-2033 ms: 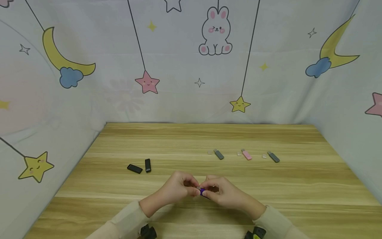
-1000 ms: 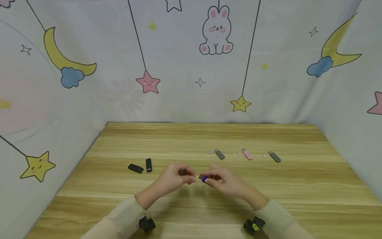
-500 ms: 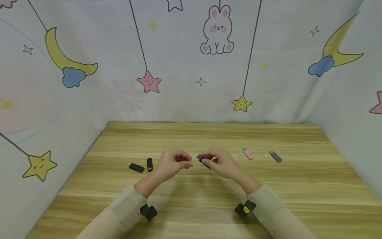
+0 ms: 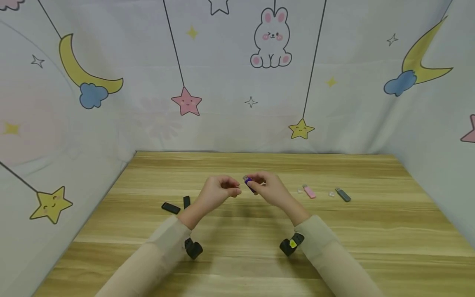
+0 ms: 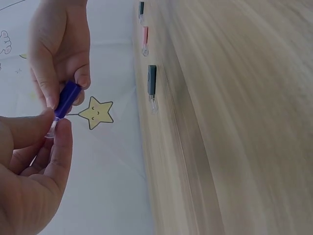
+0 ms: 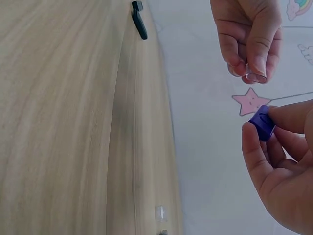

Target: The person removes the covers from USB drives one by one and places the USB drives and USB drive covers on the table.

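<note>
My right hand pinches a purple USB stick between thumb and fingers, its metal plug pointing left and away. Facing it across a small gap, my left hand pinches a small clear plastic cap, hard to make out in the head view. Both hands are raised over the far middle of the table. In the left wrist view a grey USB stick lies beneath them with a clear cap at its plug end; my right hand hides this stick in the head view.
On the wooden table, a pink USB stick and another grey one lie at right, each beside a clear cap. Two black USB sticks are at left: one flat, one partly behind my left wrist. A printed curtain surrounds the table.
My left hand has drawn the clear cap away from the purple stick's plug. Both hands have then moved up and forward, to the table's far part, with stick and cap held apart.
</note>
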{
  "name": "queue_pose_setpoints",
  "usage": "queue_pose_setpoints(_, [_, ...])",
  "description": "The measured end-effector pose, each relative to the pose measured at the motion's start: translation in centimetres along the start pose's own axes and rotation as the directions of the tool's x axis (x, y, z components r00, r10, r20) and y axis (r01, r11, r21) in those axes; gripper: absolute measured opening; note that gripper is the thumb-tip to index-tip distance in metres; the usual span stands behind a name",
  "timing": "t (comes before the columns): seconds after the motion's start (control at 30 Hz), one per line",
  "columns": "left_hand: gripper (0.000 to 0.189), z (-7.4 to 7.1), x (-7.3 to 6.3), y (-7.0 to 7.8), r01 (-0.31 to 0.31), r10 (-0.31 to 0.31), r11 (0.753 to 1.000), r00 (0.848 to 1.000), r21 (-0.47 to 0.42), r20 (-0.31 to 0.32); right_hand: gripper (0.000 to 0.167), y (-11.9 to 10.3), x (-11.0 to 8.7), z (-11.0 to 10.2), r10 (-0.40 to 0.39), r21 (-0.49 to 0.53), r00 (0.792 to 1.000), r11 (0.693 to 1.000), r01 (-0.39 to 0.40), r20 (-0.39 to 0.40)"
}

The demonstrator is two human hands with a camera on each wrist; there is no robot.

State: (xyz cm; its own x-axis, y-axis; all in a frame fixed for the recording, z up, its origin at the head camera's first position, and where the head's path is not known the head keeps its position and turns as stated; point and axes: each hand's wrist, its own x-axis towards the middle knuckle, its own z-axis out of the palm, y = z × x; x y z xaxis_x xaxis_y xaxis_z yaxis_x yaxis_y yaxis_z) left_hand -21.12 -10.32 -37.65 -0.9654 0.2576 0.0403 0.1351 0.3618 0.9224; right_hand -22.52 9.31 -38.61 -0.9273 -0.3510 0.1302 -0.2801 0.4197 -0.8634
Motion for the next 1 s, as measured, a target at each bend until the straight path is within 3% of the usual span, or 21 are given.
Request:
queue_pose_setpoints(0.4, [0.018, -0.1, 2.5, -1.8, 0.112, -0.114, 0.993, 0.993, -0.037, -0.035, 0.031, 1.3, 2.0, 0.7, 0.092, 0.03, 0.996, 0.995, -0.092, -0.016])
queue_pose_setpoints(0.7, [0.018, 0.1, 3.8, -3.0, 0.106, -0.105, 0.994, 0.992, 0.022, -0.064, 0.026, 1.6, 3.2, 1.5, 0.127, 0.012, 0.991, 0.992, -0.127, -0.035])
queue_pose_setpoints(1.0, [0.014, 0.0, 4.5, -3.8, 0.146, -0.142, 0.989, 0.986, 0.041, -0.083, 0.023, 2.0, 3.8, 2.7, 0.19, 0.017, 0.981, 0.982, -0.19, -0.043])
